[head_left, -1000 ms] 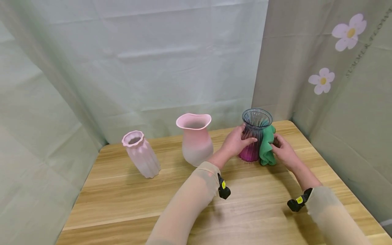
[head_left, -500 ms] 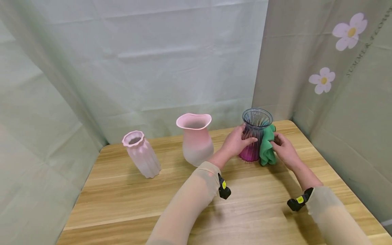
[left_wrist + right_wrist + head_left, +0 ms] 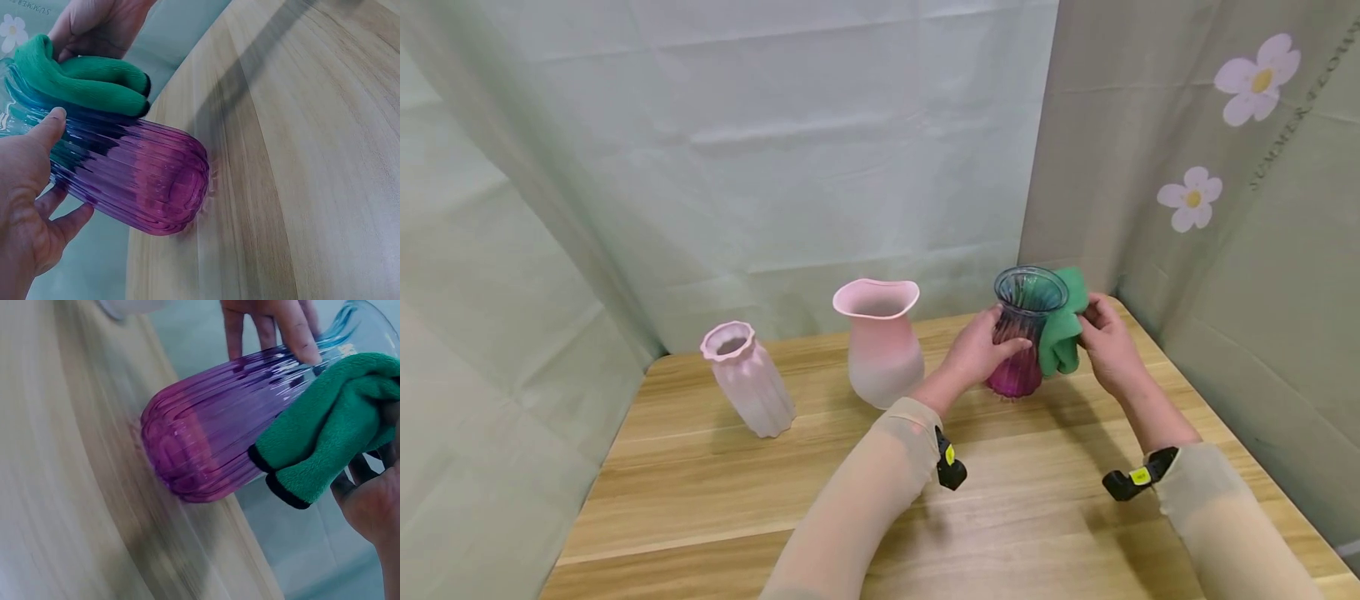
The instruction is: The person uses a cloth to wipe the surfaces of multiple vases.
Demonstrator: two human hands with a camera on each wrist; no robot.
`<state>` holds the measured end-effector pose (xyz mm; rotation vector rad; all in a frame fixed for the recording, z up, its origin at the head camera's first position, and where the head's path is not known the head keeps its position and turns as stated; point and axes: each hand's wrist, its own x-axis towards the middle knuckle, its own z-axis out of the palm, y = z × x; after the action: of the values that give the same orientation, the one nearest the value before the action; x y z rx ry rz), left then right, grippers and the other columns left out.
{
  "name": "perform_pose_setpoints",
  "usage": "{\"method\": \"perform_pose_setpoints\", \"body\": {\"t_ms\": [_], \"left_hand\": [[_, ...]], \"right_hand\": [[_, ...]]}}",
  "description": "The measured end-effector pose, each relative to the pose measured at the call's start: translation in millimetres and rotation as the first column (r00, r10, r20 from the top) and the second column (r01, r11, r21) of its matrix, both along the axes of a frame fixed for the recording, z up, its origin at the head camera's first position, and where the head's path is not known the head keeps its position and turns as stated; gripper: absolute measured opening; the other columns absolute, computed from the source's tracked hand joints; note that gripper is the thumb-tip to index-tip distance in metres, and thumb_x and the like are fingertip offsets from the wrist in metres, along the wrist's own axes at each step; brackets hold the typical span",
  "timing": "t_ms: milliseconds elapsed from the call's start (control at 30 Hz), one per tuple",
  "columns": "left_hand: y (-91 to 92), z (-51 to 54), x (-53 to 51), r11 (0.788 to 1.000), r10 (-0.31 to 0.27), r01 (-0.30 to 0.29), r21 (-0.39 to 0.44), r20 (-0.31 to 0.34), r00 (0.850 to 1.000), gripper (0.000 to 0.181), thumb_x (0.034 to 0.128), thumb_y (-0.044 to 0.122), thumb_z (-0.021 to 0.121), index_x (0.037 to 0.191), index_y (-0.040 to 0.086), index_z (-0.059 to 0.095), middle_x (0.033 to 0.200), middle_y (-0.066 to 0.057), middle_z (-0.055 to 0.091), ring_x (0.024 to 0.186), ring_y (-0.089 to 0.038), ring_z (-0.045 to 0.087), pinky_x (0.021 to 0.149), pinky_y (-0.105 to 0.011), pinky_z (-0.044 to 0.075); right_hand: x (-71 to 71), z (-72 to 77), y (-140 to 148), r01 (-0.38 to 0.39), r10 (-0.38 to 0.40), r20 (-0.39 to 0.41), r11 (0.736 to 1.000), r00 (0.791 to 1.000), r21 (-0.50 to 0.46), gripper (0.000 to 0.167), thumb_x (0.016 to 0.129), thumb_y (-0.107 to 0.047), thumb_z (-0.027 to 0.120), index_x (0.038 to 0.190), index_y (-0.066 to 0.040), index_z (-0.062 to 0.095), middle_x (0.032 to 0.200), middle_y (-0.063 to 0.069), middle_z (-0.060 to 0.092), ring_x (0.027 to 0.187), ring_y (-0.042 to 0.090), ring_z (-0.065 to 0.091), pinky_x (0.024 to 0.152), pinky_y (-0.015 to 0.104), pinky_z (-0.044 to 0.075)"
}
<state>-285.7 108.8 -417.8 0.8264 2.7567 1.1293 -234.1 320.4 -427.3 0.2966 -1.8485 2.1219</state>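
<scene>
A ribbed glass vase point(image 3: 1018, 367), blue at the rim and magenta at the base, stands upright near the table's back right. My left hand point(image 3: 976, 350) grips it from the left, thumb across the front and fingers around the far side, as the left wrist view shows. On the vase's right side lies a folded green cloth point(image 3: 331, 428) with dark edging. My right hand point(image 3: 1108, 343) pinches that cloth against the upper glass, close to the rim. Part of the right fingers is hidden behind the cloth.
A pink-and-white vase point(image 3: 885, 358) with a wavy rim stands left of the glass one. Farther left is a pale pink fluted vase point(image 3: 748, 383). Fabric curtains point(image 3: 790, 167) close in behind the wooden table point(image 3: 700, 500) and at its sides.
My right hand has moved up along the glass vase with the green cloth, from its lower side to near the rim. The left hand and the vases have stayed in place.
</scene>
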Motion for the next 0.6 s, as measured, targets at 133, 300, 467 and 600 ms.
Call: {"method": "perform_pose_setpoints", "body": {"t_ms": [133, 300, 467, 600], "left_hand": [[0.4, 1.6, 1.1, 1.0, 0.0, 0.0, -0.005, 0.001, 1.0, 0.084, 0.0958, 0.045, 0.072, 0.157, 0.001, 0.035, 0.154, -0.015, 0.047, 0.14, -0.026, 0.047, 0.114, -0.034, 0.039], [0.0, 2.8, 1.3, 1.0, -0.001, 0.001, -0.003, -0.005, 1.0, 0.083, 0.0957, 0.044, 0.072, 0.157, 0.001, 0.036, 0.155, -0.015, 0.046, 0.141, -0.026, 0.046, 0.115, -0.033, 0.038], [0.2, 2.2, 1.3, 1.0, 0.004, -0.004, -0.006, -0.003, 1.0, 0.083, 0.0958, 0.044, 0.072, 0.157, 0.001, 0.036, 0.155, -0.015, 0.046, 0.141, -0.026, 0.046, 0.115, -0.033, 0.037], [-0.3, 1.1, 1.1, 1.0, 0.0, 0.0, 0.005, 0.014, 1.0, 0.083, 0.0959, 0.043, 0.072, 0.157, 0.001, 0.035, 0.154, -0.015, 0.047, 0.14, -0.026, 0.046, 0.115, -0.034, 0.038]], "right_hand": [[-0.4, 3.8, -0.3, 0.008, -0.011, -0.044, 0.997, 0.999, -0.081, 0.018, 0.105, -0.003, 0.055, 0.116, -0.016, 0.06, 0.108, -0.003, 0.065, 0.091, 0.004, 0.062, 0.072, 0.017, 0.054], [0.0, 5.6, 2.5, -0.002, -0.002, -0.057, 0.998, 0.998, -0.065, 0.022, 0.105, 0.0, 0.054, 0.118, -0.018, 0.06, 0.111, -0.004, 0.065, 0.097, 0.004, 0.062, 0.075, 0.017, 0.054], [3.8, 6.6, 11.6, 0.006, -0.01, -0.062, 0.999, 0.998, -0.052, 0.023, 0.105, 0.001, 0.053, 0.12, -0.015, 0.062, 0.112, -0.003, 0.066, 0.101, 0.006, 0.062, 0.082, 0.017, 0.053], [10.4, 6.1, 24.7, 0.034, -0.036, -0.048, 0.998, 0.998, -0.057, 0.022, 0.104, -0.002, 0.055, 0.122, -0.013, 0.062, 0.112, -0.003, 0.067, 0.101, 0.006, 0.062, 0.082, 0.016, 0.053]]}}
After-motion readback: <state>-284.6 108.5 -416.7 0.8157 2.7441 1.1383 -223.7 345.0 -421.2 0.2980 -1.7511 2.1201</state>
